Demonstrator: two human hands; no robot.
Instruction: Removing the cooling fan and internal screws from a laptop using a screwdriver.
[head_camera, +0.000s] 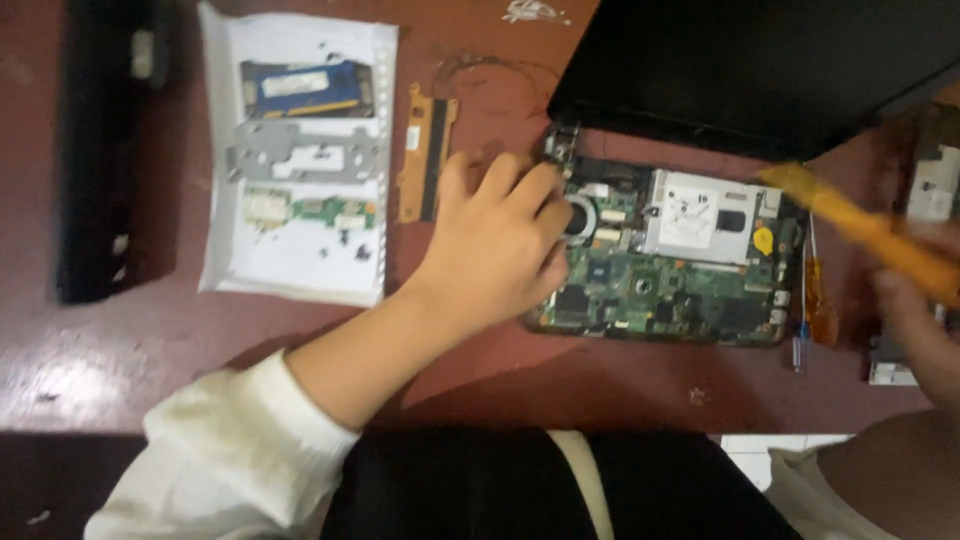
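Left hand (495, 245) loosely curled on fragile circuit board (665, 290); right hand (925, 310), blurred, gripping orange tool (860, 230). Best held by edges.

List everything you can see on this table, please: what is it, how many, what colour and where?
Opened laptop base: one, green board exposed, centre right.
Laptop lid: one, black, top right.
White paper sheet: one, left of centre, bearing parts.
Memory module: one, blue, top of the sheet.
Metal bracket: one, grey, mid sheet.
Small circuit board: one, green, lower sheet.
Long black part: one, far left.
Orange strip: one, beside the sheet.
Table: one, reddish brown.
Left hand: on the laptop base.
Right hand: blurred, holding a yellow-handled tool.
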